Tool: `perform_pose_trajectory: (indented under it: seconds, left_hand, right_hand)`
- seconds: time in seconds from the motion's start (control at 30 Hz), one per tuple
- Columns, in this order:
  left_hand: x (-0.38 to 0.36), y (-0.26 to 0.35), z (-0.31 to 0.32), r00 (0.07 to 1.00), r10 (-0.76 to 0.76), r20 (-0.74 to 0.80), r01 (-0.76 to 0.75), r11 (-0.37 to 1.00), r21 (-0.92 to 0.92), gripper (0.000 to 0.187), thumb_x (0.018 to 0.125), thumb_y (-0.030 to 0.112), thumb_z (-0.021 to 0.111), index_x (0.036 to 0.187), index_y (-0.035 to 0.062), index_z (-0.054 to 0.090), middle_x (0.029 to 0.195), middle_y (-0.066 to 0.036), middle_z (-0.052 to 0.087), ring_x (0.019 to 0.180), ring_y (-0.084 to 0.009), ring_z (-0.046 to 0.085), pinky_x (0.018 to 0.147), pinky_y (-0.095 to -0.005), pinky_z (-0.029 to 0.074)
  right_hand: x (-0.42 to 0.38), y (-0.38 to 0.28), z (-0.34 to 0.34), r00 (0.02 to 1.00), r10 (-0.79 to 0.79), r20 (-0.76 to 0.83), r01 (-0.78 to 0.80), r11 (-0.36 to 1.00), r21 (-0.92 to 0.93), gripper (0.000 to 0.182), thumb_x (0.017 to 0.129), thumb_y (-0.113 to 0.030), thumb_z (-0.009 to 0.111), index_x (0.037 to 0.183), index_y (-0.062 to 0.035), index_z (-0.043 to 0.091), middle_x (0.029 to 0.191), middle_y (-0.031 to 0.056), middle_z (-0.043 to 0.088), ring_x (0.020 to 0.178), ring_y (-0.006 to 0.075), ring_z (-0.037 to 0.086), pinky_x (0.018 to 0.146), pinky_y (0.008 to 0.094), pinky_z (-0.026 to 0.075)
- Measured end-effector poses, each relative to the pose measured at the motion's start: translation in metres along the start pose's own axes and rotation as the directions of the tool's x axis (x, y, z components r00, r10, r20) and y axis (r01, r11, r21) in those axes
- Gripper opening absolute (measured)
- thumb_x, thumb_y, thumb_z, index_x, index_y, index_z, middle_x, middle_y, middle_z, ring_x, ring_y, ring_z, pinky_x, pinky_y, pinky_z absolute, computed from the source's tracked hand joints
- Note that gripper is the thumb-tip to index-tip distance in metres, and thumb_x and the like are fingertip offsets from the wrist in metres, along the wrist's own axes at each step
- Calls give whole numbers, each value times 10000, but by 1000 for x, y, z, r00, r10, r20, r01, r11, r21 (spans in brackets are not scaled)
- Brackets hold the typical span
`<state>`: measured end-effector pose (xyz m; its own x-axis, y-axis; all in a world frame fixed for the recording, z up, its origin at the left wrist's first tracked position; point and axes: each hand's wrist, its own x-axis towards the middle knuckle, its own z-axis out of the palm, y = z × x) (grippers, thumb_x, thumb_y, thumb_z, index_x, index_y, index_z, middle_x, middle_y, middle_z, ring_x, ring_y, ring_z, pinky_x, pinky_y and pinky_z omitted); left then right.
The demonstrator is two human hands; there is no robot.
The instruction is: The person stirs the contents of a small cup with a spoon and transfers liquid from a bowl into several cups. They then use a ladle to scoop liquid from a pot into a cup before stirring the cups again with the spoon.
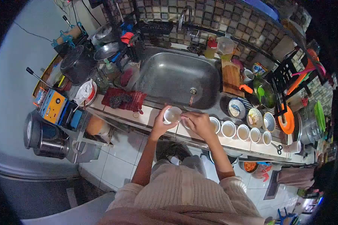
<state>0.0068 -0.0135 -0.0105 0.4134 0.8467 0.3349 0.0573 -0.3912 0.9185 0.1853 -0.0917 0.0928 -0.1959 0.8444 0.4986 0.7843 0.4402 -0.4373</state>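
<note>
My left hand (161, 123) is wrapped round a white cup (172, 115) with a little pale liquid in it, held over the counter's front edge before the sink (176, 78). Beside the cup's right rim is my right hand (199, 123), its fingers pinched together; what they hold, if anything, is too small to make out. To the right of that hand, a row of several white cups (228, 129) with pale liquid stands along the counter edge. One more cup is partly hidden behind my right hand.
A red cloth (124, 100) with a dark scrubber lies left of the sink. Bowls (236, 108) stand behind the cup row, near a wooden board (232, 78) and a dark pan (264, 93). Black scissors (278, 148) lie at the right edge.
</note>
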Motion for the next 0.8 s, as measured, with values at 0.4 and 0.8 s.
perform_pose_trajectory:
  seconds: [0.4, 0.8]
  left_hand:
    - [2, 0, 0, 1000, 16, 8, -16, 1000, 7, 714, 616, 116, 790, 1225, 16, 431, 1181, -133, 523, 1142, -250, 472, 976, -351, 346]
    - [0, -2, 0, 999, 29, 23, -28, 998, -47, 705, 619, 79, 780, 1227, 30, 428, 1180, -92, 511, 1117, -187, 474, 971, -330, 355]
  right_hand:
    - [7, 0, 2, 999, 0, 37, -1, 1000, 19, 146, 802, -167, 592, 866, -54, 659, 797, 135, 652, 690, 293, 635, 613, 370, 500]
    - [-38, -43, -63, 959, -153, -240, 157, 988, -1, 140, 727, -109, 653, 862, -72, 648, 788, 69, 659, 612, 213, 629, 529, 282, 485]
